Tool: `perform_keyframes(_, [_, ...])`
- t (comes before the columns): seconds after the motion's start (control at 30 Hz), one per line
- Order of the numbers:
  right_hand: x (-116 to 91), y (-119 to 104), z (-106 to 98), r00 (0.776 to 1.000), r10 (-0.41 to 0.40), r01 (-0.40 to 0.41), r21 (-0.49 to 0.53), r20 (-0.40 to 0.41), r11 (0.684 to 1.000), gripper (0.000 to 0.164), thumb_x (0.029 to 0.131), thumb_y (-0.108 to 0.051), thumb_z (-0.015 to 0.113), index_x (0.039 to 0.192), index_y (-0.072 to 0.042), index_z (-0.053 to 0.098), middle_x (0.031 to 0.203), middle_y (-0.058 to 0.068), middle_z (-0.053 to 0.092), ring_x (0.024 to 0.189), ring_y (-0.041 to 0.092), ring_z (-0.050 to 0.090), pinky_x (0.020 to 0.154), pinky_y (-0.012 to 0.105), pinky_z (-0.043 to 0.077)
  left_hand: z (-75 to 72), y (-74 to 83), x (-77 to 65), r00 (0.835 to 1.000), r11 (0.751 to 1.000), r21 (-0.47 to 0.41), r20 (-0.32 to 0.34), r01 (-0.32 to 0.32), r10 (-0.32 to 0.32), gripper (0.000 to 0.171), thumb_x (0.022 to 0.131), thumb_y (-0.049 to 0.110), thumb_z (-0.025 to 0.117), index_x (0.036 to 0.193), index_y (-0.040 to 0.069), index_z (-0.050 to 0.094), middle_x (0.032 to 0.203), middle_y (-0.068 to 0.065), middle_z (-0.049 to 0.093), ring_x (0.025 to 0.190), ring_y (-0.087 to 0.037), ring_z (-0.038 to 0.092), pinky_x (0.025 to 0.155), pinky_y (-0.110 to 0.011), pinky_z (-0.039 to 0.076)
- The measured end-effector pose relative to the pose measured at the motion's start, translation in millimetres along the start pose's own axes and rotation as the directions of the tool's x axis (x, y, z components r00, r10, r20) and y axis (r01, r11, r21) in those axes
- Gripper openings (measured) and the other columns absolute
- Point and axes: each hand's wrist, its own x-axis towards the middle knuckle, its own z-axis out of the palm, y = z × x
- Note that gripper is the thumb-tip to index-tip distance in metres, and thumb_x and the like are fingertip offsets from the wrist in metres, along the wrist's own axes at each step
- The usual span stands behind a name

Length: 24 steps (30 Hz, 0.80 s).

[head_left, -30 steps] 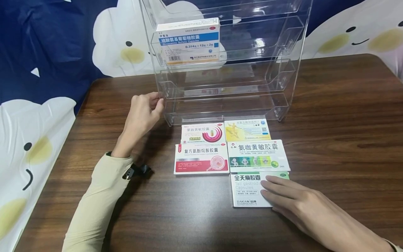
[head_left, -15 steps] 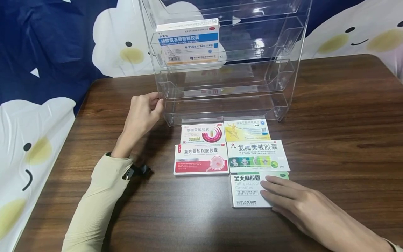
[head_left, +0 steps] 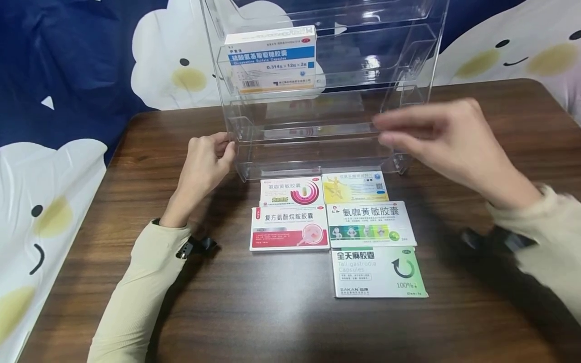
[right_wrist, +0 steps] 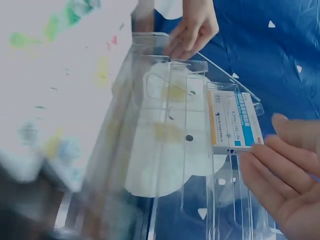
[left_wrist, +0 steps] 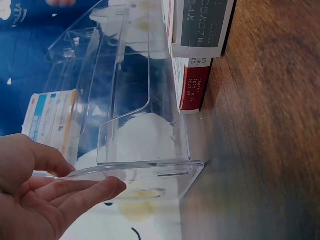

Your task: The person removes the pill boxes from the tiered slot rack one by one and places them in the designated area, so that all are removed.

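Observation:
With thumb and fingers, my left hand [head_left: 205, 164] pinches the left side panel of a clear acrylic display rack [head_left: 317, 132]; the left wrist view shows the grip on the panel's edge [left_wrist: 145, 166]. My right hand [head_left: 454, 138], slightly blurred, is raised before the rack's right side, fingers extended and holding nothing. A white-and-blue medicine box [head_left: 272, 60] stands upright at the left of one tier. Lying flat before the rack are a green-and-white medicine box [head_left: 376, 277], one with green pictures [head_left: 372, 224], a red-and-white one [head_left: 290, 229], a pink-ringed one [head_left: 290, 191] and a yellow-and-white one [head_left: 355, 186].
The rack stands toward the back of a dark wooden table [head_left: 218, 307]. Behind it hangs a blue cloth [head_left: 68, 75] with white cloud faces. Each wrist wears a black strap, the left one [head_left: 197, 248] close above the tabletop.
My right hand has lifted off the green-and-white medicine box and moved up and away to the rack's right side, uncovering the box. The left hand keeps its hold on the rack.

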Motion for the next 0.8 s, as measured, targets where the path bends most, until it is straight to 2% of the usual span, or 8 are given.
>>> perform_keyframes(0.1, [38, -5, 9, 0.997, 0.056, -0.055, 0.024, -0.050, 0.998, 0.027, 0.085, -0.014, 0.075, 0.111, -0.010, 0.073, 0.109, 0.006, 0.072, 0.083, -0.009, 0.062, 0.074, 0.009, 0.048, 0.2, 0.1, 0.5, 1.000, 1.000, -0.002, -0.007, 0.002, -0.002, 0.024, 0.090, 0.000, 0.052, 0.102, -0.012, 0.069, 0.090, -0.023, 0.071, 0.085, -0.026, 0.069, 0.067, -0.038, 0.053])
perform_keyframes(0.23, [87, -11, 21, 0.987, 0.124, -0.117, 0.066, -0.101, 0.991, 0.032, 0.087, -0.018, 0.071, 0.118, -0.008, 0.069, 0.115, 0.007, 0.069, 0.097, 0.002, 0.064, 0.087, 0.017, 0.048, 0.4, -0.1, 0.0, 1.000, 1.000, 0.002, -0.005, 0.012, -0.012, 0.024, 0.090, 0.001, 0.052, 0.102, -0.011, 0.069, 0.090, -0.023, 0.071, 0.086, -0.027, 0.069, 0.069, -0.039, 0.053])
perform_keyframes(0.33, [113, -13, 29, 0.975, 0.207, -0.198, 0.100, -0.085, 0.975, 0.039, 0.088, -0.020, 0.070, 0.125, -0.009, 0.064, 0.121, 0.007, 0.066, 0.107, 0.010, 0.062, 0.094, 0.020, 0.045, 1.0, -0.2, -0.8, 1.000, 1.000, 0.002, -0.004, 0.017, -0.017, 0.024, 0.090, 0.001, 0.052, 0.102, -0.011, 0.069, 0.090, -0.022, 0.071, 0.087, -0.027, 0.069, 0.070, -0.039, 0.053])
perform_keyframes(0.53, [137, -14, 43, 0.962, 0.274, -0.273, 0.075, -0.013, 0.959, 0.044, 0.091, -0.019, 0.066, 0.133, -0.010, 0.058, 0.126, 0.006, 0.063, 0.113, 0.013, 0.060, 0.097, 0.020, 0.043, 2.0, -1.3, -0.3, 1.000, 1.000, 0.002, -0.012, 0.006, -0.006, 0.024, 0.090, 0.001, 0.052, 0.101, -0.011, 0.069, 0.089, -0.022, 0.071, 0.086, -0.027, 0.070, 0.070, -0.039, 0.053])
perform_keyframes(0.7, [147, -9, 46, 0.948, 0.313, -0.318, 0.164, 0.052, 0.934, 0.039, 0.092, -0.014, 0.064, 0.131, -0.011, 0.059, 0.122, 0.005, 0.063, 0.107, 0.011, 0.058, 0.096, 0.021, 0.043, 2.9, 3.2, 1.4, 1.000, 1.000, 0.016, -0.011, 0.015, -0.014, 0.024, 0.090, 0.002, 0.052, 0.102, -0.011, 0.069, 0.089, -0.022, 0.071, 0.085, -0.026, 0.070, 0.069, -0.039, 0.053])
perform_keyframes(0.8, [150, -6, 47, 0.951, 0.298, -0.309, 0.221, 0.080, 0.925, 0.038, 0.093, -0.012, 0.063, 0.130, -0.009, 0.059, 0.117, 0.004, 0.062, 0.103, 0.012, 0.056, 0.095, 0.023, 0.043, 4.0, 6.7, 1.7, 1.000, 0.999, 0.019, -0.008, 0.026, -0.026, 0.024, 0.090, 0.002, 0.052, 0.102, -0.011, 0.069, 0.090, -0.023, 0.071, 0.084, -0.027, 0.069, 0.069, -0.040, 0.053])
